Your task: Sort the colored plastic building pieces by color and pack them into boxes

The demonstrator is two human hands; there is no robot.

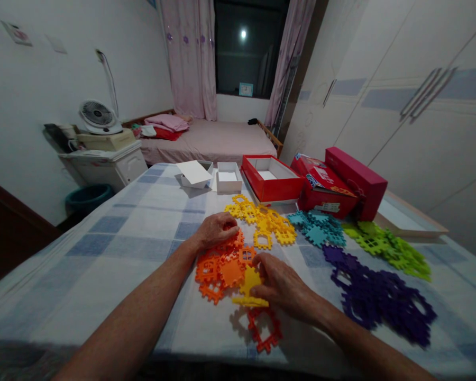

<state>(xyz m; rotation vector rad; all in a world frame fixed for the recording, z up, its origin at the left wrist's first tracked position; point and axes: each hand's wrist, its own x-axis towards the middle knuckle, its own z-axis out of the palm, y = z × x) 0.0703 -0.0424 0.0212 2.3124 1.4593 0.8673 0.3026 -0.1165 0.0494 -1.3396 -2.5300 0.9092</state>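
My right hand (pixel 281 286) is closed on yellow interlocking building pieces (pixel 250 281); one stands at an angle to the other, just above the table. Below them lies a single orange frame-shaped piece (pixel 265 329). A pile of orange building pieces (pixel 222 271) sits left of my right hand, some solid squares, some with windows. At the far edge of that pile rests my left hand (pixel 218 230), fingers curled in; whatever they grip is hidden. Just beyond it spreads a pile of yellow building pieces (pixel 264 219).
To the right lie teal pieces (pixel 317 228), green pieces (pixel 388 248) and dark purple pieces (pixel 381 296). Along the back stand small white boxes (pixel 229 182), an open red box (pixel 280 188), a red carton (pixel 327 190) and a shallow lid (pixel 412 219). A checked cloth (pixel 143 233) covers the table.
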